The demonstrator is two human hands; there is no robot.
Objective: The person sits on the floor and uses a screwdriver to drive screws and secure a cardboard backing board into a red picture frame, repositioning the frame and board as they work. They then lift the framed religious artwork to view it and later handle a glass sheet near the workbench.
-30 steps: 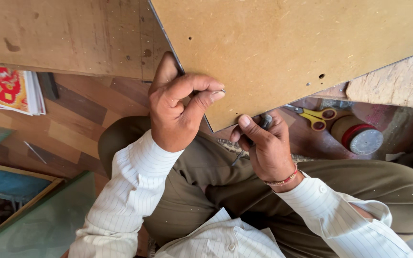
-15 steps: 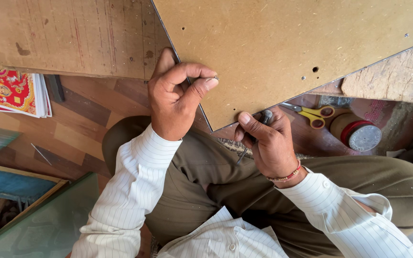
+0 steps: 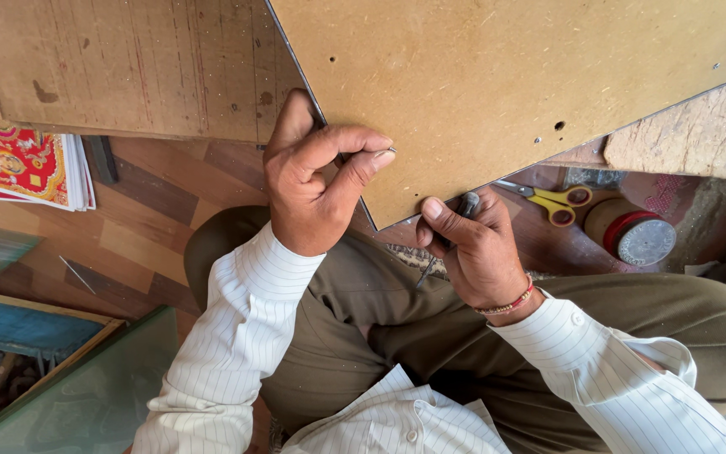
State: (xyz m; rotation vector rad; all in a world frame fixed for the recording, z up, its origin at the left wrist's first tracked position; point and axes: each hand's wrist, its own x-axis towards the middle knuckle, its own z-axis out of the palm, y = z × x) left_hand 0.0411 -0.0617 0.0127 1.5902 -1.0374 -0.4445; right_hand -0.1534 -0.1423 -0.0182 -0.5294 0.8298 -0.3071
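My left hand [image 3: 317, 189] has slid a little toward 12 o'clock along the brown board's [image 3: 497, 84] edge since a second ago; its grip pinches a small nail [image 3: 386, 151] between thumb and forefinger against the board. My right hand [image 3: 472, 248], barely moved, is clenched around a dark tool [image 3: 455, 220] at the board's lower corner. Yellow scissors [image 3: 558, 202] and a tape roll [image 3: 636, 234] lie at 3 o'clock on the wooden floor [image 3: 140, 231]; colourful prints [image 3: 14, 160] at 9.

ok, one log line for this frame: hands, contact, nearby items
left hand: pinching small nail on fibreboard sheet | right hand: gripping dark tool at sheet edge | nearby: yellow scissors, tape roll
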